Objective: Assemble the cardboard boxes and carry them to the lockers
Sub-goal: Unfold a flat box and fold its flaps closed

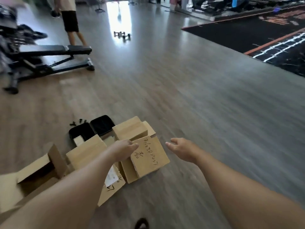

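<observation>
Low in the frame, left of centre, a cluster of cardboard boxes lies on the wooden floor (189, 100), and both bare arms reach down toward it from the bottom edge. The left hand (123, 150) lies over the left edge of the handwritten box (148, 157), a small closed carton with dark pen marks on its top face; its fingers point right across the lid, and whether they grip the edge or only touch it cannot be told through the motion blur. The right hand (183, 148) hovers just right of that box, apart from it, fingers loosely spread and relaxed, holding nothing. Behind the handwritten box sits a closed box (130, 129), and left of the left forearm a second closed box (85, 152). At the lower left an open carton (41, 169) lies with its flaps spread, and under the left forearm a flat piece with a white label (111, 176) shows. Two black trays (92, 128) rest just above the boxes, with a few small black screws (77, 122) beside them. In the upper left stands a black weight bench (54, 55), with another person (71, 19) behind it, and small dumbbells (122, 35) lie upper centre. A dark mat (257, 35) with orange border fills the upper right
</observation>
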Motion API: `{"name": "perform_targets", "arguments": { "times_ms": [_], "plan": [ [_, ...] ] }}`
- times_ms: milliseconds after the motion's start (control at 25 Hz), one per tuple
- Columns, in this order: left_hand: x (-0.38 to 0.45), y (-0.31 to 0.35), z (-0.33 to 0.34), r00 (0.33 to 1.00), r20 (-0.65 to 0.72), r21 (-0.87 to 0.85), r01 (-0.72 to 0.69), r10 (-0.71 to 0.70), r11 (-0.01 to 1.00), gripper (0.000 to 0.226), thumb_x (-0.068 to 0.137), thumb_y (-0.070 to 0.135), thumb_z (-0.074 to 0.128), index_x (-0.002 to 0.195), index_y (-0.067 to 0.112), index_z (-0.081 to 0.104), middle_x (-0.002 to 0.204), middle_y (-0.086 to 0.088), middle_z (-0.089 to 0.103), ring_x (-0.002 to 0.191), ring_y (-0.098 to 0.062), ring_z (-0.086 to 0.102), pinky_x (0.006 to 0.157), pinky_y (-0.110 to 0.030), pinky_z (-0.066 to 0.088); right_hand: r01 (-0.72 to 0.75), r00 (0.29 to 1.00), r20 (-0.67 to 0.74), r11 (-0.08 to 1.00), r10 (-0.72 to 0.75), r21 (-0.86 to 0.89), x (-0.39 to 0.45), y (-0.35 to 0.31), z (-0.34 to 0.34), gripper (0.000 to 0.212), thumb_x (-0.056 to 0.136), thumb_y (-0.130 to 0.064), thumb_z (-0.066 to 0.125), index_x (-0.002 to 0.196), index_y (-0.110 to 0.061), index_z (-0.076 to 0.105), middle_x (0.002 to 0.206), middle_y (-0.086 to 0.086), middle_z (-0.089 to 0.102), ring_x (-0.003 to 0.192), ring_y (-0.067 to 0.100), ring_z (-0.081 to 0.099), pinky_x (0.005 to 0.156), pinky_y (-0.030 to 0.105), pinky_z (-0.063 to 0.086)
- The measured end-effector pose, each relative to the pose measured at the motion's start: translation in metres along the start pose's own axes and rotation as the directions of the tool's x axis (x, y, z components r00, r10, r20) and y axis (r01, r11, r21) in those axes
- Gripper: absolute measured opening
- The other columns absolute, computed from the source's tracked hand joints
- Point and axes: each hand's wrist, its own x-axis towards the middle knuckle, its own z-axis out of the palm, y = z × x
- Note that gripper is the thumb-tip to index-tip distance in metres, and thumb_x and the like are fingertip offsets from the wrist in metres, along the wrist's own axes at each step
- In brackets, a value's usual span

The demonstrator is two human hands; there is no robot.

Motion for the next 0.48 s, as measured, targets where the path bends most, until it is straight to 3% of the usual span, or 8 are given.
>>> {"name": "perform_targets", "arguments": {
  "times_ms": [280, 480],
  "plan": [
    [0.109, -0.024, 0.005, 0.983, -0.007, -0.205, 0.177, -0.183, 0.963, 0.063, 0.097, 0.062, 0.034, 0.135, 0.018, 0.057, 0.138, -0.005, 0.058, 0.123, -0.022, 0.054, 0.105, -0.043, 0.044, 0.064, 0.991, 0.124, 0.995, -0.054, -0.074, 0.145, 0.008, -0.026, 0.069, 0.096, -0.066, 0.046, 0.149, -0.023, 0.049, 0.15, 0.004, 0.052, 0.135, 0.025, 0.051, 0.108, 0.039, 0.043],
    [0.159, -0.034, 0.034, 0.946, 0.042, -0.302, 0.32, -0.323, 0.898, 0.061, 0.099, 0.06, 0.034, 0.141, 0.019, 0.053, 0.143, -0.002, 0.054, 0.129, -0.021, 0.051, 0.107, -0.041, 0.042, 0.122, 0.963, 0.254, 0.985, -0.088, -0.119, 0.235, 0.025, -0.023, 0.069, 0.098, -0.062, 0.047, 0.151, -0.019, 0.045, 0.153, 0.004, 0.05, 0.139, 0.024, 0.047, 0.111, 0.039, 0.041]
  ]
}}
